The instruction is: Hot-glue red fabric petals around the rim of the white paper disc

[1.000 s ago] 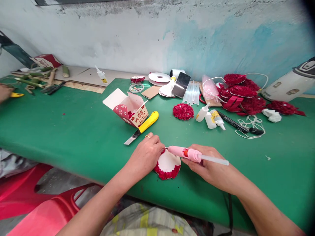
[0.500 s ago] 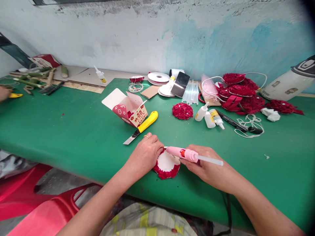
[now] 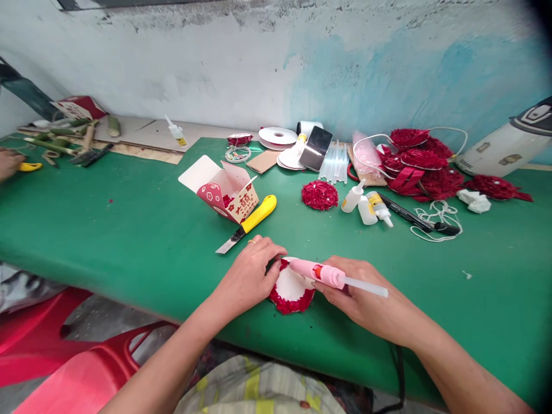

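A white round disc (image 3: 292,286) with crumpled red ribbon along much of its edge lies on the green table in front of me. My left hand (image 3: 252,270) is at its upper left rim, thumb against the red edge and index finger arched just above; the other fingers are curled. In my right hand (image 3: 362,287) is a pink hot glue gun (image 3: 317,272), fingers wrapped round its mostly hidden handle. Its nozzle points left, over the disc's upper edge. A clear glue stick (image 3: 366,286) juts from its back end.
Beyond my left hand lie a yellow utility knife (image 3: 259,214), blade exposed, and an open patterned box (image 3: 235,198). A finished red rosette (image 3: 319,195), small glue bottles (image 3: 367,210) and a rosette pile (image 3: 418,161) are farther back. Another person's hand (image 3: 9,163) shows far left.
My left fingertips have parted and lifted a little from the rim. The glue gun has shifted slightly left, its rear end dipping. At far left, the other person's hand has moved slightly.
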`<state>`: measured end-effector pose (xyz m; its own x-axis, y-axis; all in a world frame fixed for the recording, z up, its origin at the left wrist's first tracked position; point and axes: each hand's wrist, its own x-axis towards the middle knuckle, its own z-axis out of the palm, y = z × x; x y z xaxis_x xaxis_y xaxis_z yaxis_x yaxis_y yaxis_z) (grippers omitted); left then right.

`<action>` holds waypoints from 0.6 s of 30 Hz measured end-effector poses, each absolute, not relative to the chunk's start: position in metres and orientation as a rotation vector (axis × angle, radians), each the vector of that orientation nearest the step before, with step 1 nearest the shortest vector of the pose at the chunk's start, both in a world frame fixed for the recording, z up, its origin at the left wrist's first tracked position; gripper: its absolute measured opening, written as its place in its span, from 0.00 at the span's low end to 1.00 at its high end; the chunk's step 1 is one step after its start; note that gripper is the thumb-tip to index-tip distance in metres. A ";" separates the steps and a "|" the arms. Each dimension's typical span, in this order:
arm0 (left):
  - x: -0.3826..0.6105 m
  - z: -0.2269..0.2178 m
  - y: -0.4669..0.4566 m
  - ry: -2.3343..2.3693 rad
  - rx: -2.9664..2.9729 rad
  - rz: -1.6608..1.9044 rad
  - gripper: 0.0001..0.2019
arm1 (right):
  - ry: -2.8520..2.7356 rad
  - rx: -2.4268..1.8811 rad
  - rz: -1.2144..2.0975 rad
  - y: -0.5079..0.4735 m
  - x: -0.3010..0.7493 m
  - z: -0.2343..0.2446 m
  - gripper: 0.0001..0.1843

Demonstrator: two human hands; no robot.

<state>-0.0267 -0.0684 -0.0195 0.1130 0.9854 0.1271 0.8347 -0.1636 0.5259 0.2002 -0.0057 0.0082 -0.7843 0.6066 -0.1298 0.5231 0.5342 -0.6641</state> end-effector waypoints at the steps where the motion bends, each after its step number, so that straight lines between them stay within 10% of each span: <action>1: -0.026 -0.019 -0.070 1.782 2.070 0.650 0.10 | -2.645 -0.973 1.081 -0.006 0.200 0.008 0.14; 18: -0.019 -0.022 -0.071 1.839 2.094 0.641 0.10 | -2.391 -0.896 1.285 0.002 0.203 0.005 0.16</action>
<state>-0.0194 -0.0708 -0.0223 0.0906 0.9856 0.1427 0.8607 -0.1496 0.4866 0.2028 0.0021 0.0051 -0.7676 0.6395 -0.0427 0.3884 0.4110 -0.8248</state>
